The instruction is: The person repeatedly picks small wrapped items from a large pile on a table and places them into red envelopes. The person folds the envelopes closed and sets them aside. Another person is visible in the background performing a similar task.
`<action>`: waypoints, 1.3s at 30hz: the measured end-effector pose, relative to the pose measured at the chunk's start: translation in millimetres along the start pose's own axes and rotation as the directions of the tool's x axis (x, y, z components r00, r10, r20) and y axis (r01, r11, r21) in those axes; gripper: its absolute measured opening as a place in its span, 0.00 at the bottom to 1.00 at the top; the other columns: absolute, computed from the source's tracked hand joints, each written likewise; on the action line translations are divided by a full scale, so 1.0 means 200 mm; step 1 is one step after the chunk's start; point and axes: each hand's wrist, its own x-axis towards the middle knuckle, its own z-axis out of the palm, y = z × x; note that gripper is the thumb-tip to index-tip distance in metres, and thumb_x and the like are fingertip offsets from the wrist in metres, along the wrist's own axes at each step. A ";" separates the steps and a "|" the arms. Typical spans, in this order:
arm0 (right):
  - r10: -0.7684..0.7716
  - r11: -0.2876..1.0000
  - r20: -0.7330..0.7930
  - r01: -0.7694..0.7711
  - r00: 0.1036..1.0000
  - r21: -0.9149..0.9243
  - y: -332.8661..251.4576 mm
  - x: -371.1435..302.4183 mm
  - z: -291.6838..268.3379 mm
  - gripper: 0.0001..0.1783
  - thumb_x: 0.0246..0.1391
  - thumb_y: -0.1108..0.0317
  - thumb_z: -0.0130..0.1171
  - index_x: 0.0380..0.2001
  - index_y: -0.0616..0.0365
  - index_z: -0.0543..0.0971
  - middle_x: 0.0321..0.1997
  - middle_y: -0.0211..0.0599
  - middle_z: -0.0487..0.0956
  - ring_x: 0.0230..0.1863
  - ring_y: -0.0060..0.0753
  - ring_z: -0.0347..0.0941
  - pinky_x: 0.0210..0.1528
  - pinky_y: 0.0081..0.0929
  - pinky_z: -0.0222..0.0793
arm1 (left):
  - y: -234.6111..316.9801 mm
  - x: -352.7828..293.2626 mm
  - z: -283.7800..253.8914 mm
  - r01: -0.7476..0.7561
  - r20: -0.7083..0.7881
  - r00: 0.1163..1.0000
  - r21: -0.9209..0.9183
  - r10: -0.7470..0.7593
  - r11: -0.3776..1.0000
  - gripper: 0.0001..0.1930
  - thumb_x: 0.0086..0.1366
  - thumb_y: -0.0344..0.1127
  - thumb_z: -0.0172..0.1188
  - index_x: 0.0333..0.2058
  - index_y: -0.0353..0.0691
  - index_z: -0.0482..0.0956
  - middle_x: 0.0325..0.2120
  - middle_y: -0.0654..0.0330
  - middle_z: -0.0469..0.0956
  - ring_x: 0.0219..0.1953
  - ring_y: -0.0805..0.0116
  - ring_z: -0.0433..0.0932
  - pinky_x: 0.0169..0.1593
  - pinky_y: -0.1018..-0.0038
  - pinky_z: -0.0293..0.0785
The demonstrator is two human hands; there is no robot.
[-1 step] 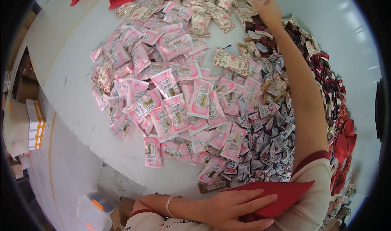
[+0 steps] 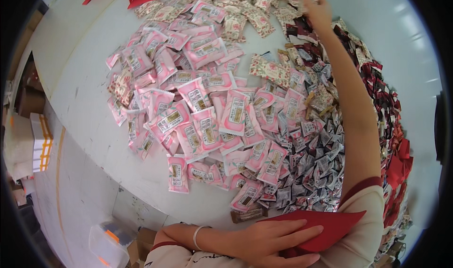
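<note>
Below, red pouch (image 2: 336,226) held under left hand (image 2: 265,240); right grip (image 2: 319,14) unclear near floral packets (image 2: 259,21).

The pink packets (image 2: 196,136) fade from rose to white, with gold patches on white labels. Beyond them, cream packets (image 2: 258,21) carry sprigs of red flowers. To their right, small wrappers (image 2: 302,173) show silver-grey; farther right, others (image 2: 379,86) mix maroon and white. On their near side, my pouch (image 2: 336,225) is plain red, my bracelet (image 2: 195,239) whitish, my sleeve (image 2: 365,209) cream, edged maroon.
</note>
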 end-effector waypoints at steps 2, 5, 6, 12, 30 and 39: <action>0.116 0.870 0.162 -0.179 0.980 0.459 -0.03 -0.02 -0.04 0.13 0.48 0.63 0.54 0.37 0.53 0.73 0.28 0.37 0.76 0.25 0.26 0.72 0.23 0.20 0.68 | -0.02 0.02 -0.01 -0.241 0.017 0.971 0.120 0.240 0.963 0.21 0.51 0.39 0.60 0.46 0.47 0.72 0.43 0.46 0.72 0.36 0.53 0.76 0.33 0.68 0.75; -0.080 0.899 0.414 -0.113 0.907 0.422 -0.49 -0.24 -0.08 0.12 0.46 0.66 0.54 0.37 0.52 0.72 0.25 0.37 0.75 0.22 0.25 0.71 0.21 0.22 0.67 | -0.02 0.03 -0.04 -0.369 0.078 0.930 0.209 0.360 0.906 0.19 0.51 0.36 0.60 0.44 0.52 0.74 0.45 0.47 0.71 0.35 0.54 0.76 0.32 0.69 0.75; -0.220 0.956 0.472 0.092 0.854 0.280 -0.66 -0.35 -0.05 0.12 0.45 0.67 0.54 0.36 0.52 0.72 0.24 0.37 0.75 0.21 0.27 0.71 0.20 0.25 0.67 | -0.01 0.03 -0.04 -0.360 0.085 0.933 0.213 0.350 0.908 0.19 0.51 0.35 0.60 0.44 0.53 0.74 0.45 0.48 0.71 0.34 0.54 0.76 0.32 0.69 0.75; -0.527 0.591 0.730 0.805 0.435 -0.053 -1.04 -0.64 0.21 0.14 0.39 0.59 0.57 0.30 0.53 0.73 0.24 0.37 0.76 0.26 0.42 0.74 0.26 0.36 0.69 | -0.02 0.03 -0.04 -0.382 0.136 0.920 0.108 0.367 0.918 0.15 0.55 0.40 0.56 0.42 0.47 0.75 0.46 0.47 0.70 0.34 0.54 0.76 0.32 0.69 0.74; 0.152 0.975 0.758 0.028 0.635 -0.218 -0.60 -0.92 -1.18 0.15 0.34 0.70 0.61 0.31 0.55 0.71 0.24 0.33 0.71 0.33 0.30 0.72 0.32 0.29 0.65 | -0.03 0.03 0.14 -0.335 0.287 0.902 -0.003 0.322 0.942 0.16 0.47 0.36 0.63 0.18 0.42 0.61 0.41 0.45 0.73 0.33 0.53 0.78 0.28 0.71 0.77; -0.186 0.769 0.841 0.608 0.508 -0.197 -0.68 -1.04 -1.02 0.14 0.37 0.76 0.52 0.32 0.51 0.72 0.21 0.36 0.73 0.28 0.44 0.73 0.26 0.40 0.65 | -0.03 -0.09 0.29 -0.205 0.510 0.844 0.024 0.164 0.979 0.17 0.47 0.37 0.64 0.19 0.39 0.61 0.45 0.44 0.69 0.42 0.50 0.74 0.37 0.66 0.76</action>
